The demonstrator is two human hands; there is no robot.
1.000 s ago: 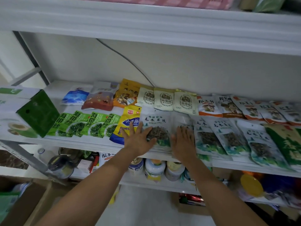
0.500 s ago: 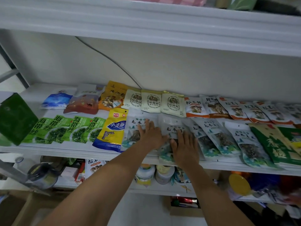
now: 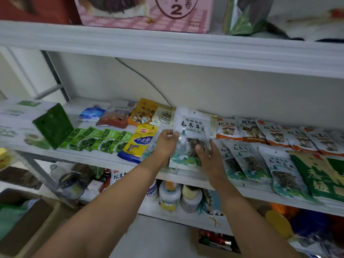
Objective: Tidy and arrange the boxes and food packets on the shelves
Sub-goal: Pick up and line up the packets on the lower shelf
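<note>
A white fungus packet (image 3: pixel 191 131) with black characters and a teal bottom stands lifted upright over the front of the middle shelf (image 3: pixel 104 159). My left hand (image 3: pixel 165 144) grips its left edge, and my right hand (image 3: pixel 208 157) holds its lower right part with the thumb on the front. More packets of the same kind (image 3: pixel 249 161) lie flat to the right. Green seaweed packets (image 3: pixel 96 140) and a yellow-blue packet (image 3: pixel 137 144) lie to the left.
Orange-white mushroom packets (image 3: pixel 271 133) line the back right, and dark green packets (image 3: pixel 320 175) lie at the far right. A pink box (image 3: pixel 149 13) sits on the top shelf. Jars (image 3: pixel 178 196) stand on the lower shelf. A cardboard box (image 3: pixel 24 224) is at bottom left.
Both hands lay flat on the packets on the shelf before. Now they have picked one white fungus packet up and hold it upright above the shelf.
</note>
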